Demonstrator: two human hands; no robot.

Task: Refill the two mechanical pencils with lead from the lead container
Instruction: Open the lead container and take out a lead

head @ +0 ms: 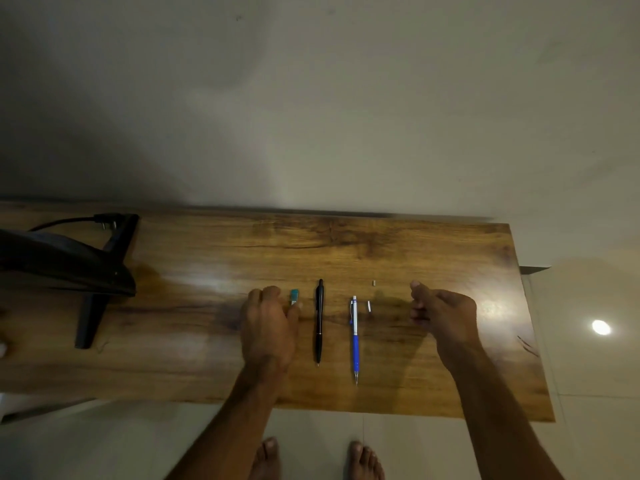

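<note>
1. The small teal plastic lead container lies on the brown wood-grain surface, just left of the slim black mechanical pencil. The blue-and-silver mechanical pencil lies parallel, further right. Both tips point toward me.
2. The container looks light and smooth, so I judge it would skid if nudged; I'd pinch its long flat sides. The leads inside should be brittle, so no squeezing or shaking.
3. The pencils look stiff, light and round, apt to roll; mid-barrel seems the place to hold them.
4. A short silver cap lies just beside the blue pencil's top, and a tinier pale piece sits farther back. Both could easily be lost.
5. My left hand is low by the container, fingers curled, thumb at its near end. I cannot tell whether it grips the container.
6. My right hand hovers right of the cap, thumb raised, fingers loosely curled, with nothing visible in them.
</note>
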